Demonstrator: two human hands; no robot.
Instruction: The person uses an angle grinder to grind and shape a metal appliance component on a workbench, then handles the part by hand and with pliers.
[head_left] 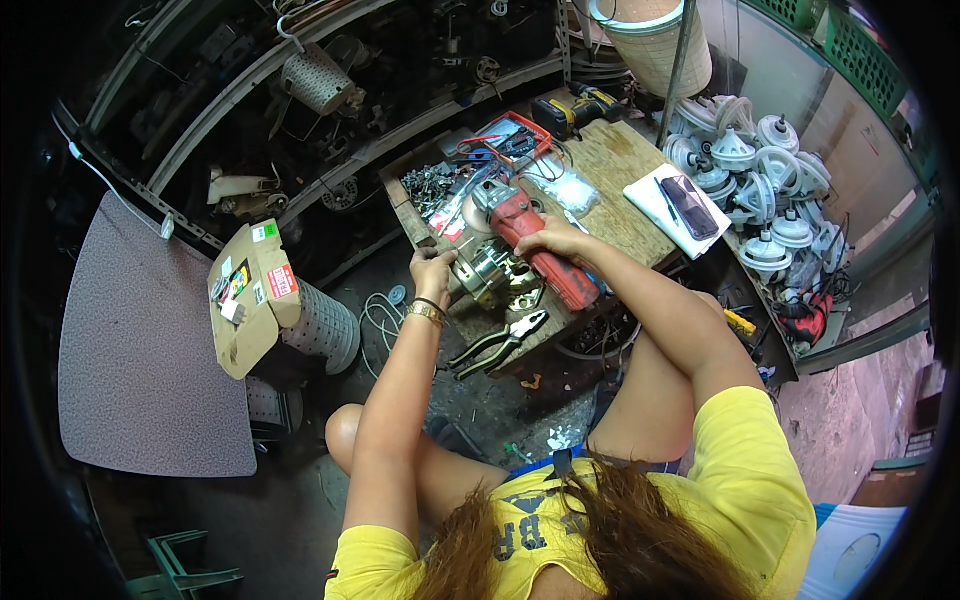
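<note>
One red grinder, right hand clamped round it. One metal cylinder at its eight o'clock; left hand touching, grip unclear.

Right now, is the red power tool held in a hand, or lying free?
Held: the right hand grips the body of the red power tool. Whether the table also supports it, I cannot tell.
</note>
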